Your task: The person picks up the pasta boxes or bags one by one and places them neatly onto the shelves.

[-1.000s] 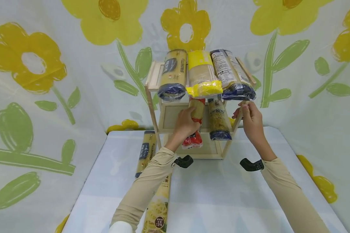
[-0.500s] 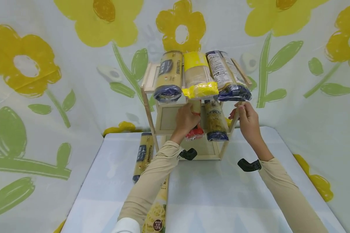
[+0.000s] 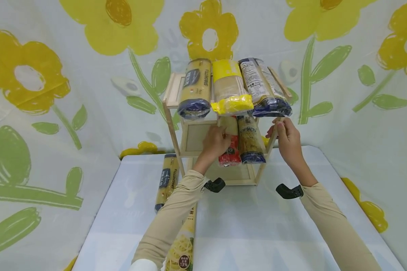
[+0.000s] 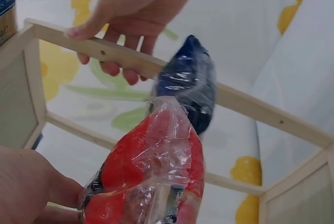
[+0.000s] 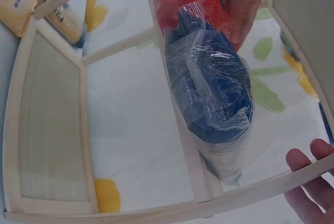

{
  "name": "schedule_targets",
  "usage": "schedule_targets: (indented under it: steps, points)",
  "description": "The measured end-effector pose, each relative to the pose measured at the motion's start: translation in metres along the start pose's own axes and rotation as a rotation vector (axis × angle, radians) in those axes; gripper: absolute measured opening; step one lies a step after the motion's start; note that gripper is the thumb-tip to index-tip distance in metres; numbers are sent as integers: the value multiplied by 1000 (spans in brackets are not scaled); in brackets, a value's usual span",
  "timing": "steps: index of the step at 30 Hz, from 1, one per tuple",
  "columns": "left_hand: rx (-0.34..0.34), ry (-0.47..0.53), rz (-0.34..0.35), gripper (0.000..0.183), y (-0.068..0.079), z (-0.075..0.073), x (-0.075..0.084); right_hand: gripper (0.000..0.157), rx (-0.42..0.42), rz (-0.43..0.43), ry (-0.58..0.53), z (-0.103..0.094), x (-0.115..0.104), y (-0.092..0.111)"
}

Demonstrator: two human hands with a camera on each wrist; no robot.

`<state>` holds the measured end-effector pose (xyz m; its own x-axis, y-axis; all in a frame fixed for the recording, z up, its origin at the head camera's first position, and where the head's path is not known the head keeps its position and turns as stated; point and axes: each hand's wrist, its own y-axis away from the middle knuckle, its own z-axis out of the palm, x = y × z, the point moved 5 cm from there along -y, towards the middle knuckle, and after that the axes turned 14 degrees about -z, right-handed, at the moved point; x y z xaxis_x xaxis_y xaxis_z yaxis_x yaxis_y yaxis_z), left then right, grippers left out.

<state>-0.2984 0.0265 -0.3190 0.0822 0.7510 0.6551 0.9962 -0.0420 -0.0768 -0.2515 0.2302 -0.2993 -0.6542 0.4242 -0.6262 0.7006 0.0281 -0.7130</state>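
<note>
In the head view, a small wooden rack [image 3: 172,94] stands at the back of the table. On its middle tier lies a pasta packet with a red end [image 3: 230,150], side by side with a blue-ended pasta packet [image 3: 251,139]. My left hand [image 3: 217,141] is at the red-ended packet's left side, its fingers touching that side; in the left wrist view the fingers [image 4: 62,190] stay on one side of the wrapper [image 4: 151,166]. My right hand [image 3: 286,137] grips the rack's right side rail, with the thumb above and fingers below the rail [image 4: 125,57].
Three pasta packets lie on the top tier: a spaghetti packet [image 3: 196,86], a yellow one [image 3: 232,90] and a white-labelled one [image 3: 262,86]. Left of the rack, another spaghetti packet [image 3: 166,180] lies on the table [image 3: 244,222], with a long noodle pack [image 3: 181,248] nearer, partly behind my left arm.
The red-ended packet has gone farther into the middle tier and now lies close beside the blue-ended packet. My left hand has shifted from around it to its left side. My right hand keeps its grip.
</note>
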Motion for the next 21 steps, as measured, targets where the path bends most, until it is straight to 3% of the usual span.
schedule_targets:
  steps: [4,9,16,21]
  points:
    - [-30,-38,-59,29,2,5,-5,29,8,-5,-19,-1,17,1]
    - [-21,-35,-101,41,2,7,-11,29,15,-14,-11,0,34,2]
    - [-38,21,-110,40,2,7,-23,30,14,-15,9,1,35,2]
    - [-52,40,-80,40,2,4,-30,29,10,-11,7,1,35,2]
